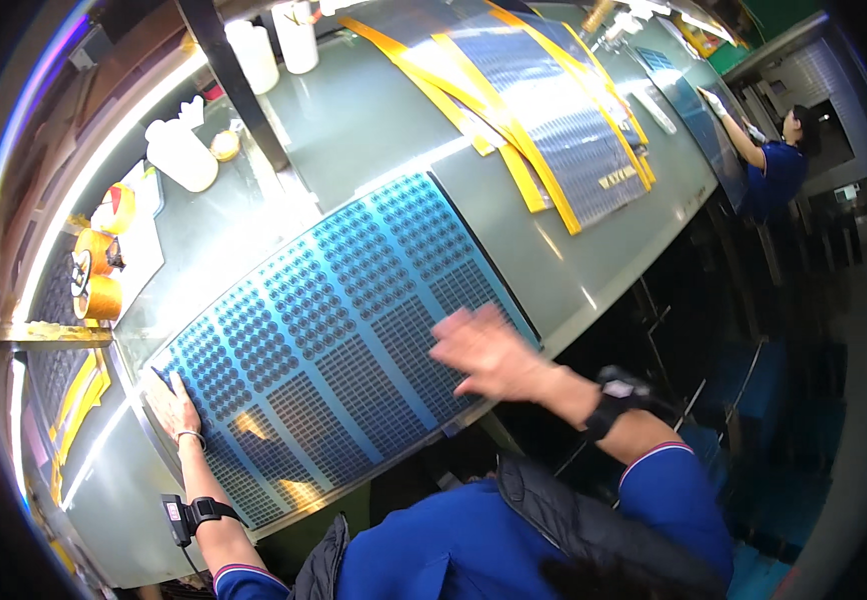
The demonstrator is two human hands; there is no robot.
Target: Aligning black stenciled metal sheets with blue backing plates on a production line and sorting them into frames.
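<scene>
A large blue panel, printed with rows of dark dots and fine grids, lies on the table in front of me. My left hand rests at its left corner, fingers stretched out along the edge. Over the panel's right part is my right hand, slightly blurred, with its fingers apart and nothing in them. Whether that hand touches the surface I cannot tell. Black bands with small devices sit on both my forearms.
Clear patterned sheets with yellow borders lie farther along the grey table. A white bottle and orange tape rolls stand at the left. A dark post rises behind the panel. Far right, a person handles another panel.
</scene>
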